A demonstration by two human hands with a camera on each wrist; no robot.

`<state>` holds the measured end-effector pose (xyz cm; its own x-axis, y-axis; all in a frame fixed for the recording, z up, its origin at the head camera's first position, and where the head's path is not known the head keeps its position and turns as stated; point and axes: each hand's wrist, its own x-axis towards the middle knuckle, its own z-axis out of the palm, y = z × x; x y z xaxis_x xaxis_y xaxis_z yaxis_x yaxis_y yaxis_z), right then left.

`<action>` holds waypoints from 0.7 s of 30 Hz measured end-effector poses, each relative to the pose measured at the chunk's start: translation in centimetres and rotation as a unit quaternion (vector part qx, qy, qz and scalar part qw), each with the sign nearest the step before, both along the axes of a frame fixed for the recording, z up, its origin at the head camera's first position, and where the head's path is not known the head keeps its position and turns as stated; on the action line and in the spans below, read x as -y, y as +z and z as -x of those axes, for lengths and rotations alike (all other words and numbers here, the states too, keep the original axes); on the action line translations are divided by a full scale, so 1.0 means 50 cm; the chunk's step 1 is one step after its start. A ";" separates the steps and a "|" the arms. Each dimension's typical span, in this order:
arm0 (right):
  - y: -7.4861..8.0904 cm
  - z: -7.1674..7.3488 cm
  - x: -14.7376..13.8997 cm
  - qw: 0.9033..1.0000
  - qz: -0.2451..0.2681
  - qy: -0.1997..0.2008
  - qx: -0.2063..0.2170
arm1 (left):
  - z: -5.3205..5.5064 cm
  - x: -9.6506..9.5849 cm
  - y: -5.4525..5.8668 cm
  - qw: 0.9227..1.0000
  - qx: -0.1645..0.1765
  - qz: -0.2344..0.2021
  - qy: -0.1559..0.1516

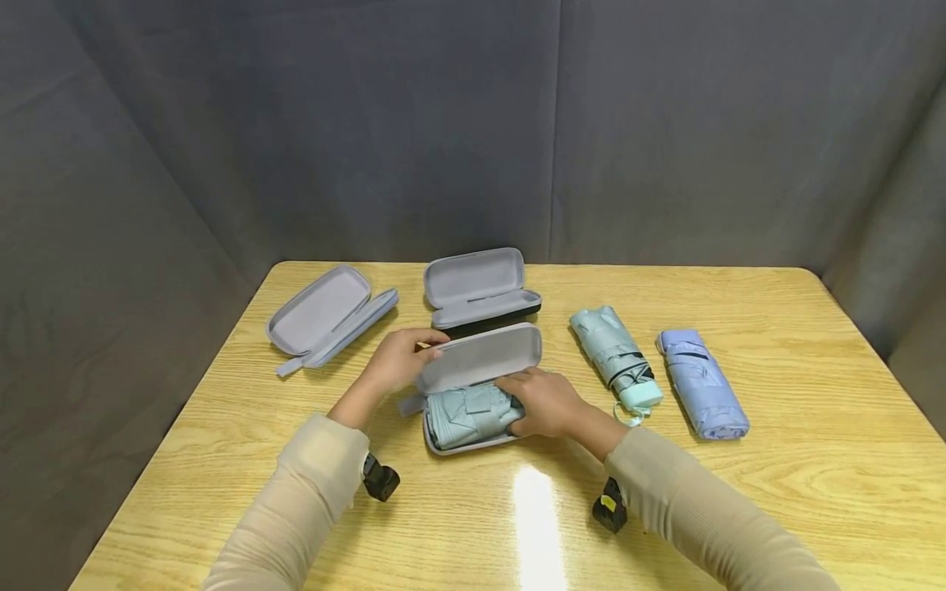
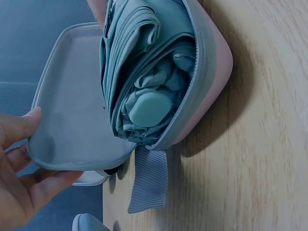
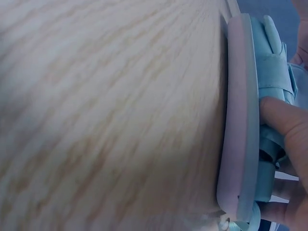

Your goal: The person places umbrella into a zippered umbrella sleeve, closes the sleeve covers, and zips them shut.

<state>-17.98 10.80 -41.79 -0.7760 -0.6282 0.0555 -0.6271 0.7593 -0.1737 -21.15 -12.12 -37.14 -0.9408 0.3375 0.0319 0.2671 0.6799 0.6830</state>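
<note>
A folded teal umbrella (image 1: 469,413) lies in the bottom half of an open zip case (image 1: 480,361), its bulk standing above the rim. The case is pink outside with a grey lining, as the left wrist view shows. My left hand (image 1: 399,359) pinches the raised lid (image 2: 72,96) at its left end, thumb inside and fingers behind. With thumb and fingers on either side, my right hand (image 1: 545,402) grips the right part of the umbrella (image 3: 272,72). A ribbed grey pull tab (image 2: 149,178) hangs from the case's left end.
Behind stands another open case (image 1: 480,287), dark below, close to the held lid. An open blue-grey case (image 1: 318,320) lies at the back left. To the right are a mint umbrella (image 1: 613,353) and a blue umbrella (image 1: 702,386). Grey curtains (image 1: 414,123) surround the table's back.
</note>
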 end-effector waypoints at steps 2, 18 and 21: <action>-0.001 0.000 0.000 1.000 -0.001 0.000 0.001 | 0.001 0.002 -0.004 1.000 0.000 -0.005 0.000; -0.005 -0.012 0.002 1.000 0.003 -0.016 0.021 | -0.008 0.028 -0.039 0.989 0.083 -0.113 0.050; -0.004 -0.015 -0.002 0.999 0.027 -0.023 0.012 | -0.006 0.028 -0.039 0.988 0.086 -0.121 0.049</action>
